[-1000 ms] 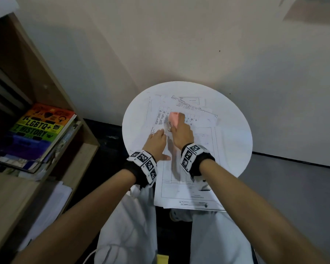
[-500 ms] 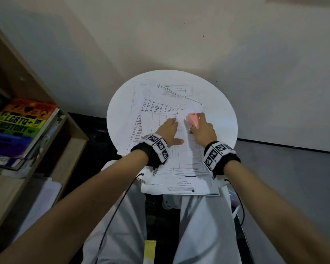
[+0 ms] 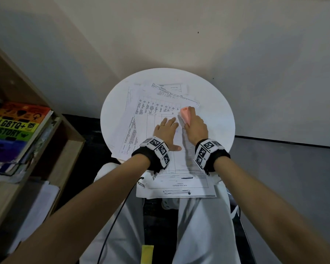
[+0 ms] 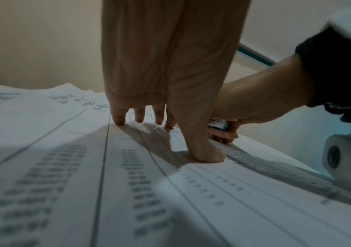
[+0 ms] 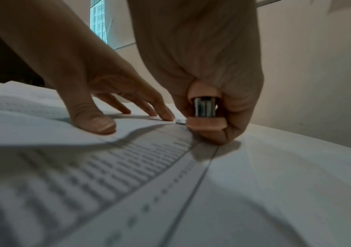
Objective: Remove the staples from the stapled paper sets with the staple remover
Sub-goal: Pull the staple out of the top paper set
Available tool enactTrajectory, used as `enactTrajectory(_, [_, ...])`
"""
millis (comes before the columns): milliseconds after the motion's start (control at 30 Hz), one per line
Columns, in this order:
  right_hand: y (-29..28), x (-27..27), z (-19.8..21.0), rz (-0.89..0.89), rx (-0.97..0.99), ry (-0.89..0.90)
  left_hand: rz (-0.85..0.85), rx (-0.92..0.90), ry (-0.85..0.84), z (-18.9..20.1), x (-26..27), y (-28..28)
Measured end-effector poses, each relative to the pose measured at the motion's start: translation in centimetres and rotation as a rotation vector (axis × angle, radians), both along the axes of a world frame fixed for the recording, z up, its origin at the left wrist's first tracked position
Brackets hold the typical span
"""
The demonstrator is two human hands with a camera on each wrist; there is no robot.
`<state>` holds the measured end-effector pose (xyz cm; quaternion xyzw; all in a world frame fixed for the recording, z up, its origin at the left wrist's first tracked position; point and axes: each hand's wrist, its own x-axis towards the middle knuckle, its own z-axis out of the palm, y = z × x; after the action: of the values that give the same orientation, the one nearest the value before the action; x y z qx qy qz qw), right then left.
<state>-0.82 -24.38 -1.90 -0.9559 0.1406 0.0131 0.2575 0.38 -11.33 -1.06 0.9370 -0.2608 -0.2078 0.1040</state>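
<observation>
Several printed paper sets (image 3: 179, 164) lie overlapped on a round white table (image 3: 219, 115). My left hand (image 3: 167, 130) presses flat on the top sheet, fingers spread and straight; its fingertips (image 4: 119, 120) and thumb touch the paper. Just right of it, my right hand (image 3: 195, 126) grips a pink staple remover (image 3: 185, 116) with metal jaws. The remover (image 5: 205, 115) sits nose-down at the top sheet's upper right corner, beside my left fingertips (image 5: 168, 117). The remover (image 4: 223, 132) is half hidden behind my left thumb. I cannot see a staple.
A wooden bookshelf (image 3: 51, 149) stands at the left with a rainbow-covered book (image 3: 17, 126) and loose papers (image 3: 40, 202) on it. The wall runs close behind the table. The top sheets overhang the near table edge above my knees (image 3: 198, 225). A black cable (image 3: 114, 221) hangs by my left forearm.
Both hands have shifted right across the top sheet. The left hand now lies flat mid-sheet, and the right hand with the remover has gone to the sheet's upper right corner.
</observation>
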Motion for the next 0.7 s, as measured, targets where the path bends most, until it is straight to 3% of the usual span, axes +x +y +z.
enactTrajectory(200, [-0.4,0.3,0.0,0.001,-0.016,0.003,0.009,0.013,0.002,0.3,-0.2,-0.4])
enactTrajectory(367, [0.3,1.0,0.6,-0.098,0.033,0.043,0.007,0.01,0.01,0.2,-0.1,-0.2])
enactTrajectory(533, [0.6,0.8,-0.2,-0.053,-0.016,-0.025,0.006,0.008,0.01,0.1,0.1,-0.3])
enactTrajectory(700, [0.2,1.4,0.3,-0.066,-0.053,0.024,0.007,-0.006,0.017,0.0,0.2,-0.3])
